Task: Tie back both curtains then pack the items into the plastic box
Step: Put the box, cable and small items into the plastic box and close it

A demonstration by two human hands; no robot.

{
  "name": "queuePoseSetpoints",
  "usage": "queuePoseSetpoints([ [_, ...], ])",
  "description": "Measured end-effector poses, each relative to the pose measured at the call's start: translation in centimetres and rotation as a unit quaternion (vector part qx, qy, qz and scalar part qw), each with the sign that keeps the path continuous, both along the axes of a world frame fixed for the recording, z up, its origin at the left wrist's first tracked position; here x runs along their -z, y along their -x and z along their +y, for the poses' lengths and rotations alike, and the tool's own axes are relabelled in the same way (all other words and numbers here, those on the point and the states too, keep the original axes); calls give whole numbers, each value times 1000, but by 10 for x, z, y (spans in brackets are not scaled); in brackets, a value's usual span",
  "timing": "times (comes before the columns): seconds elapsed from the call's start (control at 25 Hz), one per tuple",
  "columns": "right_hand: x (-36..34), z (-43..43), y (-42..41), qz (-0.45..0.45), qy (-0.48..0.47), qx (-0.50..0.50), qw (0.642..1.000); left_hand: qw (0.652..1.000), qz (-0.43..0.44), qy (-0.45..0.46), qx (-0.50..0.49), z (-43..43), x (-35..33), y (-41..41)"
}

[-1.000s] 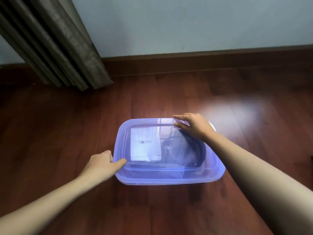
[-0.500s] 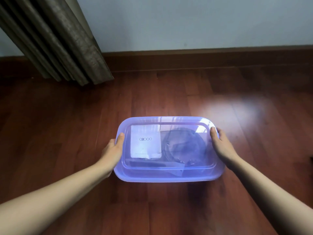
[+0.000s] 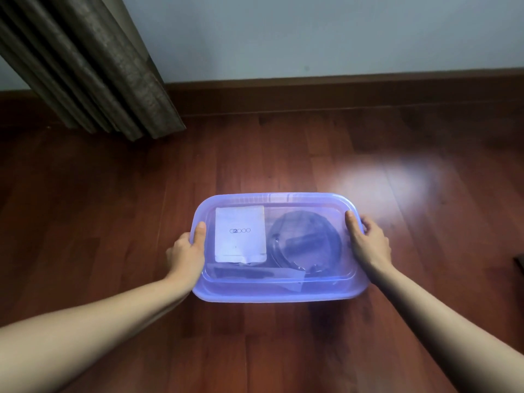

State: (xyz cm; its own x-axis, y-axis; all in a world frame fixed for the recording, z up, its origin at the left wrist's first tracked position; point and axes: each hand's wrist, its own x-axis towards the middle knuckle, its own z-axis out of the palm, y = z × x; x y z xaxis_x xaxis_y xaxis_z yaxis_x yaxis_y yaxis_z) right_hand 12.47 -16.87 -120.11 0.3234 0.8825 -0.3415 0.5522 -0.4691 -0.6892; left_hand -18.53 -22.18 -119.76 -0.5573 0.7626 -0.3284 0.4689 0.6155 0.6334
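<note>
Box (image 3: 279,292) sits on floor (image 3: 113,222) at 6 o'clock, lid (image 3: 280,199) on, items inside. Left hand (image 3: 185,251) at 9, right hand (image 3: 368,245) at 3 — both clamp the short ends, thumbs on top. Likely sealing step — next: press rim down evenly. Curtain (image 3: 85,66) at 11.

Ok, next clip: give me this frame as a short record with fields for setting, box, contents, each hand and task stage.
setting: wooden floor, curtain upper left by the wall
box: purple plastic box, lid on
contents: white packet marked G2000; dark coiled item, seen blurred through the lid
left hand: grips the left end, thumb on the lid
right hand: grips the right end, thumb on the lid
stage: items packed, lid in place
</note>
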Motion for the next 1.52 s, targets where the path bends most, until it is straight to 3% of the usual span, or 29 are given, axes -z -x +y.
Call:
queuePoseSetpoints([
  [0.08, -3, -4, -3, 65, 18, 10, 998, 1000, -4, 2, -2, 0, 3, 2],
  [0.12, -4, -7, -6, 140, 34, 20, 989, 1000, -19, -1, -13, 0, 4, 5],
  [0.24, 2, -25, -13, 268, 74, 11, 961, 990, -113, -21, -84, -9, 9, 9],
  [0.36, 9, -42, -7, 231, 10, 1, 973, 988, -105, -1, -112, -30, 10, -2],
  [0.48, 5, -31, 17, 209, -15, -8, 978, 988, -83, -37, -128, -30, 2, 11],
  [0.8, -24, 42, 200, 230, -48, -179, 955, 955, -27, -111, -275, -36, -32, 172],
  [1.12, -71, 42, 377, 209, 11, -252, 945, 929, 0, -65, -364, -69, -94, 315],
  [1.28, -86, 50, 426, 244, 22, -323, 914, 919, 27, -52, -390, -61, -118, 364],
  [1.36, -88, 54, 450, 273, 9, -357, 893, 908, 28, -65, -414, -56, -118, 388],
  [1.52, -68, 83, 513, 252, -16, -366, 896, 891, 22, -83, -445, -42, -92, 439],
])
